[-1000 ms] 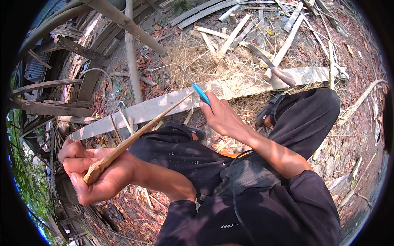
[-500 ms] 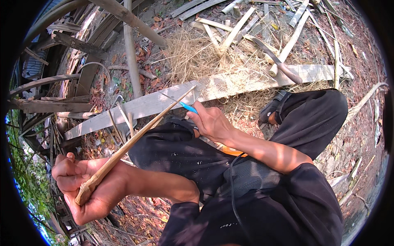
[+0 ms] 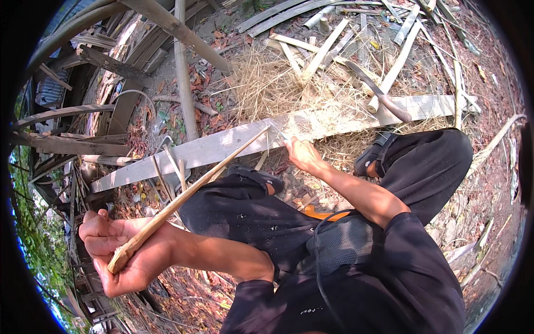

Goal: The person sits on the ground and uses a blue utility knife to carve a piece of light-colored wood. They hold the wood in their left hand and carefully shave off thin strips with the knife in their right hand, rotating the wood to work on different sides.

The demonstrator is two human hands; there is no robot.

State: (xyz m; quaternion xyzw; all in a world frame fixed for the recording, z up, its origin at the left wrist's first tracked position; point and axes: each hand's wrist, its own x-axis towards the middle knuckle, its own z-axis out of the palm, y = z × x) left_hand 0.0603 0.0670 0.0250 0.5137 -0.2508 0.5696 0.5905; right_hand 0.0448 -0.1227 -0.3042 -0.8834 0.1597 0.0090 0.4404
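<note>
My left hand [image 3: 130, 247] is closed around the thick, rough end of a long tapered wooden stick [image 3: 189, 193]. The stick slants away to the right, and its thin tip ends above a plank. Just beyond that tip, my right hand [image 3: 304, 154] is closed on a small knife [image 3: 280, 132]. Its thin blade points far and left, close to the tip; whether the two touch I cannot tell. My fingers mostly cover the knife's handle.
A long grey plank [image 3: 214, 146] lies across the ground before my feet. A large curved knife [image 3: 384, 99] rests on its right part. Straw-like shavings [image 3: 261, 83] and bamboo strips [image 3: 325, 50] lie beyond. Stacked timber and poles [image 3: 181, 72] stand at the left.
My right hand has moved away from me and to the right, taking the knife past the stick's tip. The blade crossed the stick before. My left hand and the stick have shifted slightly.
</note>
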